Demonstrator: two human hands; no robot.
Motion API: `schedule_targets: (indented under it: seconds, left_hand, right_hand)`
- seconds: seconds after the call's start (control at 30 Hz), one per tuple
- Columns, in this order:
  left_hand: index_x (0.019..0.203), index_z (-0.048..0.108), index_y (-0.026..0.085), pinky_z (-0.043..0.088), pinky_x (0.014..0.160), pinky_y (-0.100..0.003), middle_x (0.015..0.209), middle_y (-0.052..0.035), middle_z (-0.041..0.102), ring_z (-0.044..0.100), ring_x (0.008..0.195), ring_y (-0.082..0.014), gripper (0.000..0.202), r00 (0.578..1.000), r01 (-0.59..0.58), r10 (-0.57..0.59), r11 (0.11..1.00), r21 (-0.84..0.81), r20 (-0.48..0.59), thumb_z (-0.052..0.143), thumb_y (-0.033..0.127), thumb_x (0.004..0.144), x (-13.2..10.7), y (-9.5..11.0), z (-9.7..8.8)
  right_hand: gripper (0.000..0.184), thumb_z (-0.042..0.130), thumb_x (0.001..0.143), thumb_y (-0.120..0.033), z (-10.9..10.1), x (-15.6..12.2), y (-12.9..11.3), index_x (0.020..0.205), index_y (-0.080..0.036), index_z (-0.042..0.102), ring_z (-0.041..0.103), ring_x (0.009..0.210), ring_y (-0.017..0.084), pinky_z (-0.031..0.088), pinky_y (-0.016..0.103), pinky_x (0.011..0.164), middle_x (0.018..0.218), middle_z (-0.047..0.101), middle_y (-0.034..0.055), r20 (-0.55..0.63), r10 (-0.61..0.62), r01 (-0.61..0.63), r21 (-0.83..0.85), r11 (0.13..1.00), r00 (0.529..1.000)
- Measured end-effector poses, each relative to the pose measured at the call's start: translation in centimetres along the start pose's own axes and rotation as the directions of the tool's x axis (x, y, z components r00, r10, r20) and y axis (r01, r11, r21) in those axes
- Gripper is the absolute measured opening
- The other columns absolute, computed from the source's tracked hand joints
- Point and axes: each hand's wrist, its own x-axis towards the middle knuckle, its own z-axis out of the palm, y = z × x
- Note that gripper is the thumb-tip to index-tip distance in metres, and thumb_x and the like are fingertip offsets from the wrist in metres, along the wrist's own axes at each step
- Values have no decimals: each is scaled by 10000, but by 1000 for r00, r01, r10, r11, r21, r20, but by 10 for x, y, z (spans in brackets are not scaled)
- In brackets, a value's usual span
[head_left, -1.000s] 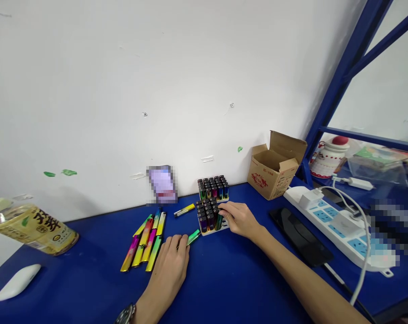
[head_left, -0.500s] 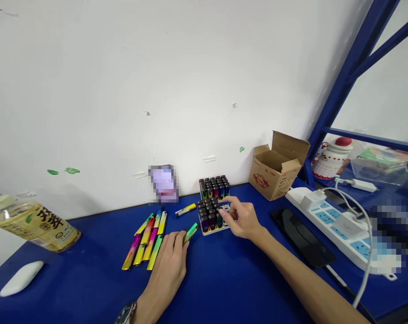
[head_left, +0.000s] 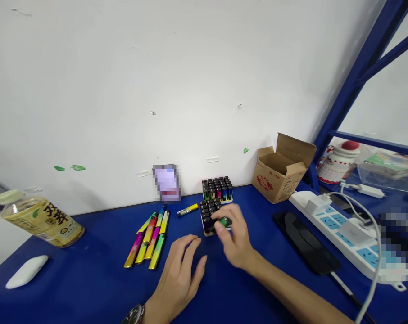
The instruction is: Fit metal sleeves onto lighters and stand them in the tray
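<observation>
My right hand [head_left: 236, 240] pinches a green lighter [head_left: 224, 221] just in front of a small tray of upright lighters [head_left: 210, 215]; the hand is blurred by motion. Behind that tray stands a second tray full of lighters [head_left: 217, 189]. My left hand [head_left: 180, 274], with a watch on the wrist, lies flat on the blue table [head_left: 89, 292] with its fingers spread and nothing in it. A row of several colourful lighters [head_left: 150, 238] lies to its left. One yellow lighter [head_left: 188, 209] lies alone near the wall.
A tea bottle [head_left: 38, 218] lies on its side at far left, a white mouse [head_left: 26, 271] in front of it. An open cardboard box [head_left: 281, 168], a black phone [head_left: 307, 249] and a white power strip [head_left: 346, 229] with cables are on the right, beside a blue rack frame [head_left: 355, 76].
The green lighter went from my left hand's fingertips into my right hand. My right hand drew back from the tray toward me; my left hand flattened and opened.
</observation>
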Motion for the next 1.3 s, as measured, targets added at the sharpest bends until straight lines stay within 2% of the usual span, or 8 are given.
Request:
schedule_targets:
  seconds: [0.1,0.2,0.3,0.47,0.67,0.97,1.17,1.3]
  left_hand:
    - [1100,558,154,519,884,-392,1049,-119,610,595,1011,-238,215,994,94,-96,994,57,43,476,229,916,3,-3,0]
    - [1074,581,172,529,871,-400,1034,-107,628,607,997,-237,223,978,167,-171,985,48,120,442,273,932,3,-5,1]
    - [1088,582,186,538,868,-397,1052,-100,634,614,1005,-233,240,960,218,-217,976,15,176,434,296,935,2,-5,2]
    - [1141,544,184,540,892,-415,1092,-106,633,616,1043,-229,277,915,360,-342,932,-50,216,406,324,947,0,-8,4]
    - [1373,334,150,482,991,-467,1324,-171,531,536,1221,-249,472,831,521,-478,848,-99,284,378,365,954,-5,-15,9]
    - [1466,143,140,422,1054,-487,1432,-191,423,416,1331,-283,671,824,548,-488,815,-188,287,461,303,898,-6,-17,15]
    - [1457,155,106,322,1122,-503,1469,-194,363,351,1370,-282,675,753,637,-551,746,-192,359,448,297,880,-1,-14,10]
    - [1447,188,102,301,1133,-510,1476,-188,356,328,1382,-288,670,745,650,-559,732,-206,365,457,287,863,0,-14,10]
  right_hand:
    - [146,425,925,-294,-13,13,26,900,-207,539,578,849,193,463,352,773,922,587,67,-91,220,-197,216,956,971]
    - [127,444,916,-336,-17,20,55,857,-224,447,508,552,126,441,275,590,637,526,-36,-22,432,-372,470,801,902]
    - [252,529,844,-407,-11,20,74,721,-220,412,334,416,85,313,219,447,478,354,-95,70,519,-476,520,710,852]
    - [403,510,779,-563,2,20,84,598,-213,426,227,330,62,211,203,366,375,283,-101,237,598,-624,501,599,765]
    - [536,504,733,-685,15,19,81,499,-211,421,173,293,49,180,200,341,318,242,-99,383,599,-702,504,503,703]
    - [549,371,803,-625,40,22,66,431,-222,368,144,268,56,210,202,318,290,205,-90,526,621,-791,543,282,582]
    - [470,330,814,-407,43,36,69,382,-222,345,166,259,65,202,197,306,282,207,-68,371,731,-770,549,324,572]
    - [375,353,769,-320,46,35,73,407,-221,359,168,257,65,151,184,297,292,226,-69,267,771,-744,560,364,579]
